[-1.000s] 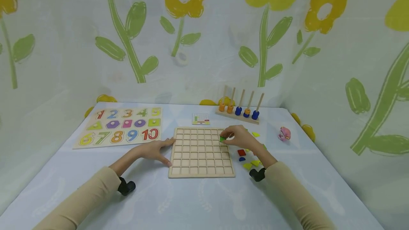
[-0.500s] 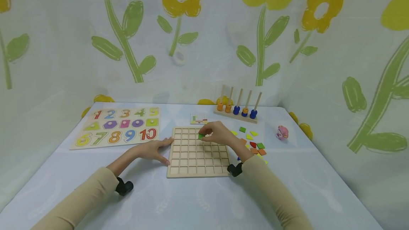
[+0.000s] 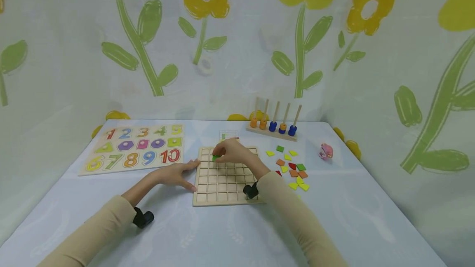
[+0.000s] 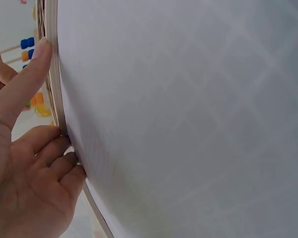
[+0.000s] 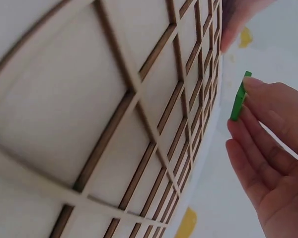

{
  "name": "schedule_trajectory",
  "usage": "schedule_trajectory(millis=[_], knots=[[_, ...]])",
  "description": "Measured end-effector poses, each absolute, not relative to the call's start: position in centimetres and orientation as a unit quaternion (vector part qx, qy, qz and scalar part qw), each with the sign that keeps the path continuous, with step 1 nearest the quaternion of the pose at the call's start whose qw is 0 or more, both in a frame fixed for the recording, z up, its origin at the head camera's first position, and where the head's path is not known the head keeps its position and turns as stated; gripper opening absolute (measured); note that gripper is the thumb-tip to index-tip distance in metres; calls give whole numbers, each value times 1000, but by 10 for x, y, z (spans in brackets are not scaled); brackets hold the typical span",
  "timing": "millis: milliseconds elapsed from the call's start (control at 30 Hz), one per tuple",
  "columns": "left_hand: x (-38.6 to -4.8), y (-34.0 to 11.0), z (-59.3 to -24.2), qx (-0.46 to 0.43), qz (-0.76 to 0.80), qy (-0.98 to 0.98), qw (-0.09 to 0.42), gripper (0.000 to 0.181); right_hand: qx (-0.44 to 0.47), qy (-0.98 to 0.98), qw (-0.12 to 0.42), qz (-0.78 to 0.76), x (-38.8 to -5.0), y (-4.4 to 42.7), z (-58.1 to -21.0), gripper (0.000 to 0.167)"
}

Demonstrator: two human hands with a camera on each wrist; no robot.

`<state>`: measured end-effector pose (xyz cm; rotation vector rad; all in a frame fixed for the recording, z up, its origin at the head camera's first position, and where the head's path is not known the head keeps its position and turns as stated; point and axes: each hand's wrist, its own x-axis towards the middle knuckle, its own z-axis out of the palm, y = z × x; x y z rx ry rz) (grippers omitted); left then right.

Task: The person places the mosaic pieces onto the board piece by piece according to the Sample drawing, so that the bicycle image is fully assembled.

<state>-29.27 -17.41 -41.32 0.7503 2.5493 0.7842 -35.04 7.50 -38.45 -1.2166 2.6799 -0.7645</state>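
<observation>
1 green tile (image 3: 215,158) is held by its edges between the thumb and fingers of the right hand (image 3: 235,152), over the upper left part of the wooden grid board (image 3: 222,188). The right wrist view shows the tile standing apart from the board's surface, so which cell lies beneath it I cannot tell. An edge grip like that probably leaves the tile's flat face free and the fingertips out of the cells.

The left hand (image 3: 172,175) lies spread along the board's left edge, thumb low and fingers higher, touching the rim without wrapping round it. Most likely it is there to steady the board while the other hand works above.

Loose coloured pieces (image 3: 293,173) lie scattered on the desk (image 3: 174,234) to the right of the board, a handy side for the right hand. A small printed card (image 3: 229,134) sits just beyond the board, partly hidden by that hand; its place there seems chosen so it can be glanced at. The number board (image 3: 121,167), the rack with 5 pegs (image 3: 267,133) and 1 pink toy (image 3: 326,151) stand further out, leaving the grid board within easy reach.
</observation>
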Motion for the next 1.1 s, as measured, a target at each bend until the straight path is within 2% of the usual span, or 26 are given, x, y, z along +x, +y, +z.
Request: schedule_trajectory(millis=[133, 400, 800, 1100], knots=[[-292, -175, -413, 268, 277, 905, 181, 102, -389, 890, 57, -230, -350, 66, -383, 14], [-293, -175, -413, 267, 275, 905, 183, 101, -354, 907, 110, -199, -355, 53, -391, 11], [-292, -173, -410, 261, 273, 906, 190, 101, -330, 913, 103, -216, -352, 52, -392, 16], [-292, -172, -411, 258, 271, 908, 189, 102, -357, 906, 84, -210, -346, 67, -387, 27]])
